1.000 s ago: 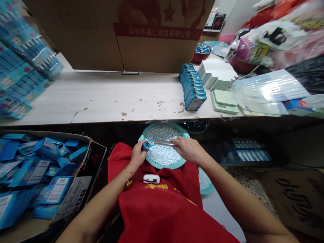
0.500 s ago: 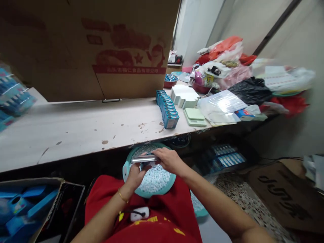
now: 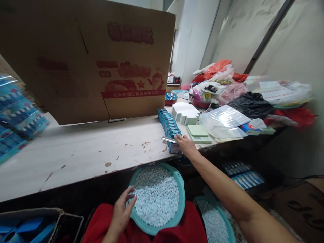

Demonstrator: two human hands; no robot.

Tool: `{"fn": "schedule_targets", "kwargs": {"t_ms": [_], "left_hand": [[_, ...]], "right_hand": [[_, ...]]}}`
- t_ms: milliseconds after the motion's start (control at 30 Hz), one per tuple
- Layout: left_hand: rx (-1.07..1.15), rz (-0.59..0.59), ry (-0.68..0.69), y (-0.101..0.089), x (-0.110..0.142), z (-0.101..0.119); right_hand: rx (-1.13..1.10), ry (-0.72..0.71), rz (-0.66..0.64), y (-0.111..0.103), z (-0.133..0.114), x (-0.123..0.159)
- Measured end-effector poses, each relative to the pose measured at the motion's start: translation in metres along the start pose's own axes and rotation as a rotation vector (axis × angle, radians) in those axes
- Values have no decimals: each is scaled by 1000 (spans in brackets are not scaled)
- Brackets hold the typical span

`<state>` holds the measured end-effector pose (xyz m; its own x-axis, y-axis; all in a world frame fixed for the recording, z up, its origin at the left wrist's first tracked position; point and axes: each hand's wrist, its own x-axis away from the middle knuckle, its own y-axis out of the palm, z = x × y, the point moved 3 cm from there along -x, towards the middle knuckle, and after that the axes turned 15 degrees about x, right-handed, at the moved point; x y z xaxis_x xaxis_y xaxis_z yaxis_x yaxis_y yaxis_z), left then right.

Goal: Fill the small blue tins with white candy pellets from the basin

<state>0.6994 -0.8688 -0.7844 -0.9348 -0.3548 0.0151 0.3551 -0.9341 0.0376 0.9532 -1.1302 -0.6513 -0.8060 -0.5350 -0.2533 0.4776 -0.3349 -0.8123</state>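
Observation:
My right hand (image 3: 186, 145) is closed around a slim silver metal tool (image 3: 169, 139) at the near end of a row of small blue boxes (image 3: 167, 123). Its fingers are at the nearest blue box (image 3: 174, 148); whether they grip that box too, I cannot tell. My left hand (image 3: 123, 209) is open, fingers apart, at the left rim of a teal basin (image 3: 181, 206). Pale blue and white pellets (image 3: 157, 195) fill this basin, which rests on my lap.
A large cardboard carton (image 3: 86, 67) stands on the white table (image 3: 88, 148). White cards (image 3: 186, 111), a pale green scale (image 3: 198, 133) and plastic bags (image 3: 250, 105) lie to the right. Another pellet basin (image 3: 229, 222) sits low right; a box of blue cartons (image 3: 30, 229) is low left.
My right hand has moved from over the basin up to the row's near end, carrying the silver tool. My left hand has let go and moved down and left to the basin's rim.

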Motion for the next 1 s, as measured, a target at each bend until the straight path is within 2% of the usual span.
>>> {"fn": "schedule_targets", "kwargs": {"t_ms": [133,267,500,600,700,767,833,900,1000], "left_hand": [[1,29,-40,-21,7,-10],[-13,27,-59,-27,10,-7],[-85,105,-10,-37,8,3],[-116,142,-14,-52,14,3],[-124,237,-19,-90,26,3],[-150,380,-11,-132,34,3],[-261,567,12,-180,45,4],[-466,694,31,-219,62,10],[-702,752,-69,-261,94,18]], "right_hand": [[-1,-23,45,5,-7,-1],[-21,-12,100,19,-4,-7],[-63,24,86,31,-2,-30],[-112,70,73,32,0,-34],[-198,135,151,31,3,-20],[-305,205,222,32,1,1],[-462,242,223,36,-15,30],[-664,168,127,44,-45,64],[-966,-6,-87,61,-102,119]]}}
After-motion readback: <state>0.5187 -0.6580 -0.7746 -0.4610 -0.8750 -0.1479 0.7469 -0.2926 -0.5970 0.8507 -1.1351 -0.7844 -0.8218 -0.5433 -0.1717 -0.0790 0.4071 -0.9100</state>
